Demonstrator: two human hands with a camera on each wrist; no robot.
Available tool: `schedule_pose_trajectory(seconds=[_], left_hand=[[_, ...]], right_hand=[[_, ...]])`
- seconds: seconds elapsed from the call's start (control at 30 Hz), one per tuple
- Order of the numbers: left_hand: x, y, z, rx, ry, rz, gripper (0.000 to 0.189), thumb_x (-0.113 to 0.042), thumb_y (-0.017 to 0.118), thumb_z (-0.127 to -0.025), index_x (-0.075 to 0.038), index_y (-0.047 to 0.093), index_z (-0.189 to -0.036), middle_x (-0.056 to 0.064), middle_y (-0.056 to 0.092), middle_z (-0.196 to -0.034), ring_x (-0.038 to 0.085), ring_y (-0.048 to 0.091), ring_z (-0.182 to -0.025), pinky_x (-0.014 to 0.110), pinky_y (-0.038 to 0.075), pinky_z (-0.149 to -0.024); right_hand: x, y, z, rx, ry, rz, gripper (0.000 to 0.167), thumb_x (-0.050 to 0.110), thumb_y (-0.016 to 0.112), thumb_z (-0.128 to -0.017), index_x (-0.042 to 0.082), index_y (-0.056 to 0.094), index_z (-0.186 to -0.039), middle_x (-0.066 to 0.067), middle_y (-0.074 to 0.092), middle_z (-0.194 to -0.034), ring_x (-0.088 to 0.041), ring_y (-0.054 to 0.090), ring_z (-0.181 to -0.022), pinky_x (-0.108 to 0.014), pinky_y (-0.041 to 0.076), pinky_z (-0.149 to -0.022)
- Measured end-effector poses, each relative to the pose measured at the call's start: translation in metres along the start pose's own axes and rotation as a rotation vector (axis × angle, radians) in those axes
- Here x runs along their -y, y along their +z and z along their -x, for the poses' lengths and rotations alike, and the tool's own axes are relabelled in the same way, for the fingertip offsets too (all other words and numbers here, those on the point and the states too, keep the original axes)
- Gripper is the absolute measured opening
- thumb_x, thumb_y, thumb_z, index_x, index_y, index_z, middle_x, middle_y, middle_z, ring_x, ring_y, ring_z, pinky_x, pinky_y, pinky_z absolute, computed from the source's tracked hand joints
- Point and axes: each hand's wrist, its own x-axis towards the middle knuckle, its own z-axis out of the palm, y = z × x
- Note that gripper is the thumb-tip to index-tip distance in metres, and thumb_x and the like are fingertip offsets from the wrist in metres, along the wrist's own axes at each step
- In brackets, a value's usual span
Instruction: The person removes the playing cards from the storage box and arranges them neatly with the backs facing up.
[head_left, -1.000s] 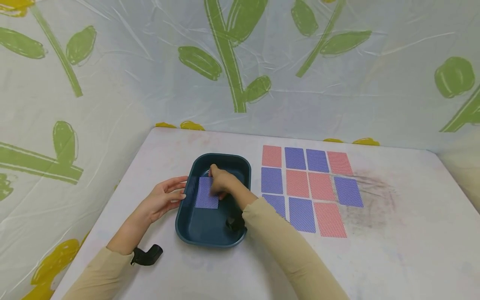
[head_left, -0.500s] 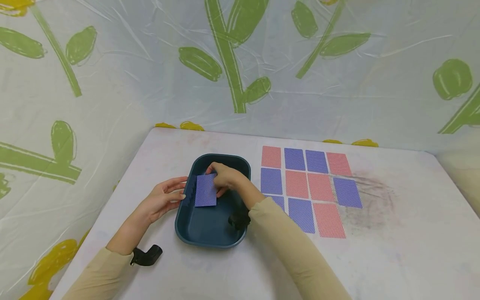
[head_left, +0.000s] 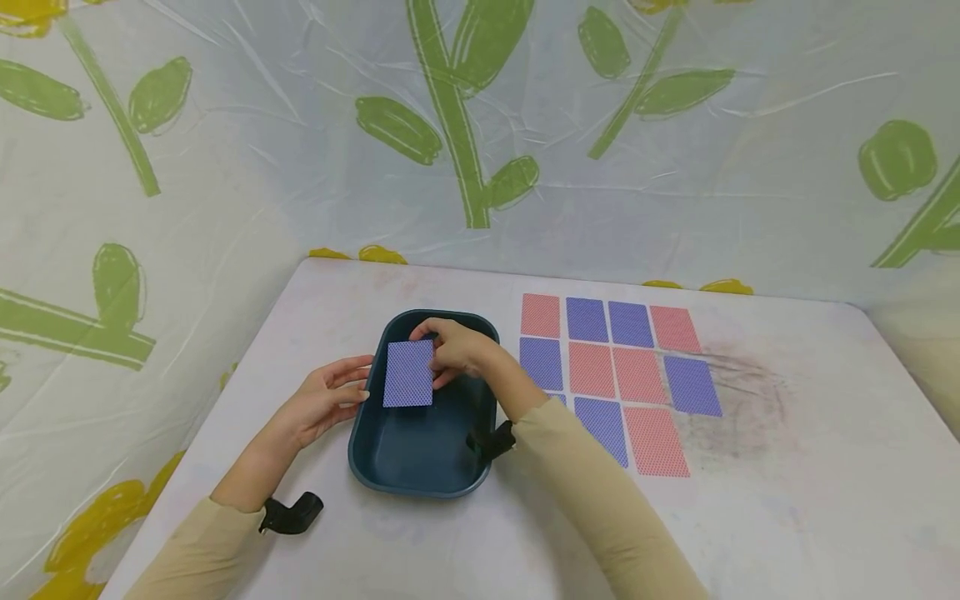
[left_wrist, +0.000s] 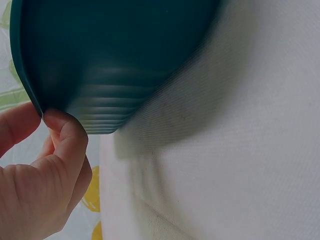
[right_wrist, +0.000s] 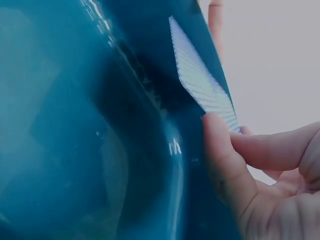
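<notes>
A dark teal plastic tray (head_left: 420,471) with rounded corners stands on the table. My left hand (head_left: 326,402) is at its left side; in the left wrist view, thumb and fingers (left_wrist: 65,135) pinch the rim. My right hand (head_left: 461,350) reaches in over the tray and holds a blue-backed playing card (head_left: 408,375) by its right edge. The card is back up, over the tray's left half. From the right wrist view, the thumb and fingers (right_wrist: 225,155) pinch the card (right_wrist: 200,80), which is tilted inside the tray wall.
Right of the tray, rows of red-backed cards (head_left: 591,368) and blue-backed cards (head_left: 693,385) lie on the white table (head_left: 810,467). The right sleeve (head_left: 592,492) partly covers the nearest row. A plant-patterned sheet (head_left: 300,142) hangs behind and at left.
The blue-backed card, first flat on the tray floor, is now lifted in my right hand and slightly further back. The right forearm has shifted a little to the right; the left hand stays put.
</notes>
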Motion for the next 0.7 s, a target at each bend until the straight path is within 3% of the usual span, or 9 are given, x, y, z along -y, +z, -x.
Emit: schedule_pose_trajectory(seconds=[0.33, 0.7], left_hand=[[0.001, -0.001, -0.002, 0.004, 0.006, 0.022, 0.060, 0.008, 0.052, -0.087, 0.006, 0.028, -0.142, 0.004, 0.051, -0.115, 0.010, 0.057, -0.087, 0.023, 0.049, -0.074], [0.001, 0.000, -0.002, -0.005, 0.006, 0.010, 0.060, 0.009, 0.052, -0.086, 0.006, 0.030, -0.141, 0.005, 0.051, -0.116, 0.010, 0.057, -0.087, 0.024, 0.050, -0.074]], right_hand=[[0.002, -0.010, 0.011, 0.014, -0.057, -0.102, 0.048, -0.015, 0.051, -0.086, 0.005, 0.045, -0.129, -0.013, 0.046, -0.087, -0.022, 0.057, -0.070, -0.035, 0.054, -0.061], [-0.003, -0.022, 0.027, 0.045, -0.136, -0.064, 0.049, -0.013, 0.050, -0.087, 0.004, 0.044, -0.132, -0.011, 0.042, -0.085, -0.021, 0.056, -0.070, -0.034, 0.054, -0.063]])
